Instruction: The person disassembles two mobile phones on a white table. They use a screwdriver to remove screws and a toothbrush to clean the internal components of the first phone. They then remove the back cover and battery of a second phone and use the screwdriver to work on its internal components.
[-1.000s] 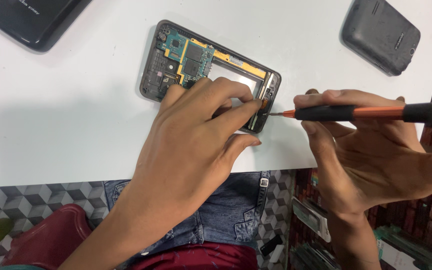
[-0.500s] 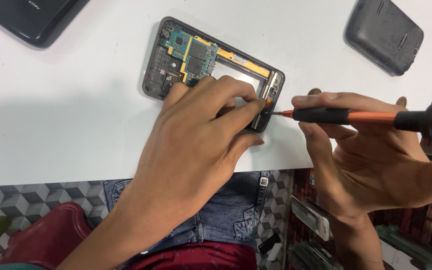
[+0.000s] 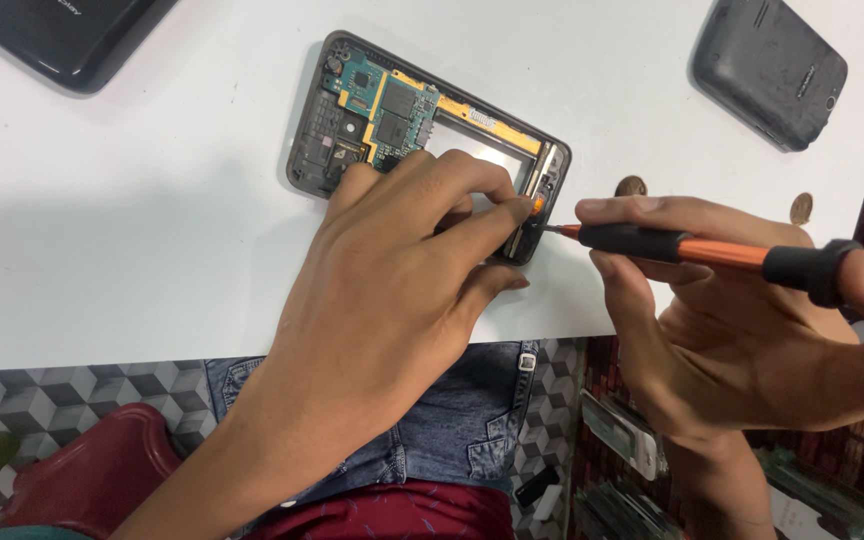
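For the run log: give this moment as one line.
left hand: pressing on opened phone | right hand: holds screwdriver | tip: at phone's right end | surface: white table

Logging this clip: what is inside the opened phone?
Inside the phone: a green circuit board and an orange strip. The left hand covers its lower half, hiding the rest.

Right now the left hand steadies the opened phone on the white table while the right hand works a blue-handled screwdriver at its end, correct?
Not quite: the screwdriver has an orange and black handle, not blue, as the head view shows. The rest holds: the left hand steadies the opened phone on the white table, and the right hand works the tip at the phone's end.
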